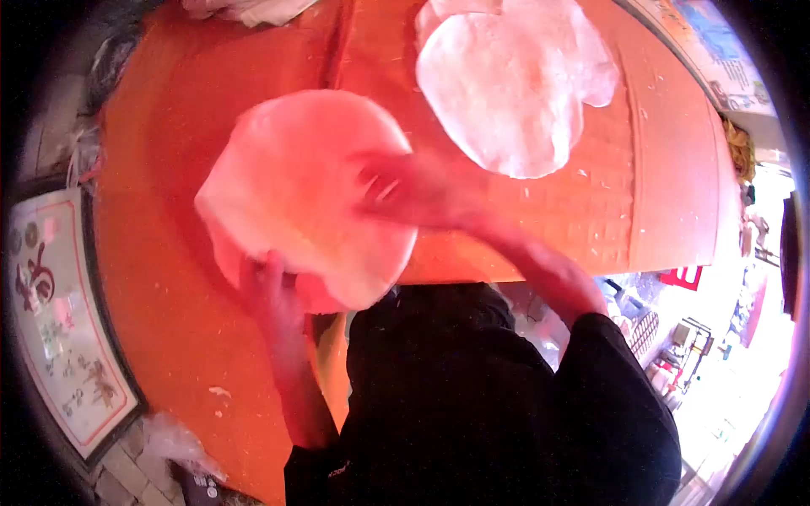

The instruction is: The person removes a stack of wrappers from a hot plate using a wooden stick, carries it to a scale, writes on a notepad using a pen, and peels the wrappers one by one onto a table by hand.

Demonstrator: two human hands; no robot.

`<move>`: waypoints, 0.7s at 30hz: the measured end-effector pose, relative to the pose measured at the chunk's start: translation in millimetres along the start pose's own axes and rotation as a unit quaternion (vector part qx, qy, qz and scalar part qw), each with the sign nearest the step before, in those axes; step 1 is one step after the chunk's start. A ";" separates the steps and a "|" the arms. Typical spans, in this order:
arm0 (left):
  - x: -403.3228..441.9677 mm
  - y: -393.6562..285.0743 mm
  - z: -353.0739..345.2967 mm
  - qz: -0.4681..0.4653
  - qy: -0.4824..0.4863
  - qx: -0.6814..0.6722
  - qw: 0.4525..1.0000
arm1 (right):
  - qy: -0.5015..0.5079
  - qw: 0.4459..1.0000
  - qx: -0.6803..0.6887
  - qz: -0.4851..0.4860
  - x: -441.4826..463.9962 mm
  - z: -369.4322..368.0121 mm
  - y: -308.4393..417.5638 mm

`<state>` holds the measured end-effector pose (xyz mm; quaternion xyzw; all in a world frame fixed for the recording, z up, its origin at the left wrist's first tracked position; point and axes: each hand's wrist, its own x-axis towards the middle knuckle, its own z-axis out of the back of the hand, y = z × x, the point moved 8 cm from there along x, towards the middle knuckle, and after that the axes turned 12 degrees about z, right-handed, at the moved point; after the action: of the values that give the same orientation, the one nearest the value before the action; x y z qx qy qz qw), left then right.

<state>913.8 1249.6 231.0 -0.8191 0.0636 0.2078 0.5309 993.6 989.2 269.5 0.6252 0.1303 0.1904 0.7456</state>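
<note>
A thin, round, pale sheet like a flatbread (295, 169) lies on the orange table, its near edge uneven and partly folded. My left hand (272, 291) is at that near edge, its fingers closed on the rim of the flatbread. Over the flatbread's right side, my right hand (418, 190) reaches in with fingers apart; it is blurred, and I cannot tell whether it touches the surface. Farther back on the right, more flatbreads (506, 93) lie overlapping one another.
The orange-covered table (675, 169) has small pale scraps scattered over it. At the back edge lies another pale bundle (253, 8). A framed panel with painted characters (67, 320) stands left of the table. A clear plastic bag (181, 443) is at lower left.
</note>
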 end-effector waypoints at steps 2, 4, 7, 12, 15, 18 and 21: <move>8.0 7.9 -5.8 0.025 -0.037 -0.041 0.998 | 0.052 0.995 0.071 -0.038 18.4 -72.6 12.0; 9.4 8.5 3.3 0.012 -0.032 -0.038 0.999 | 0.055 0.993 0.100 -0.035 24.4 -98.5 -5.0; -3.1 1.7 5.2 0.038 -0.036 -0.037 0.998 | 0.061 0.990 0.124 -0.037 31.2 -121.8 -27.5; -11.1 2.8 25.8 0.023 -0.116 -0.075 0.990 | 0.092 0.993 0.069 0.006 42.0 -138.1 -11.6; -16.7 2.1 36.5 0.035 -0.152 -0.068 0.985 | 0.121 0.992 0.033 -0.017 38.7 -159.0 -8.0; -19.3 -1.3 41.4 0.033 -0.164 -0.036 0.985 | 0.119 0.993 0.009 -0.001 41.0 -166.9 -13.7; -18.9 0.8 49.6 0.037 -0.174 -0.011 0.984 | 0.136 0.969 -0.128 0.161 38.9 -171.8 32.9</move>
<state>882.9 1291.4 220.7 -0.7731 -0.0016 0.3674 0.5170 950.0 1163.0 271.8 0.5058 0.1023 0.4061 0.7542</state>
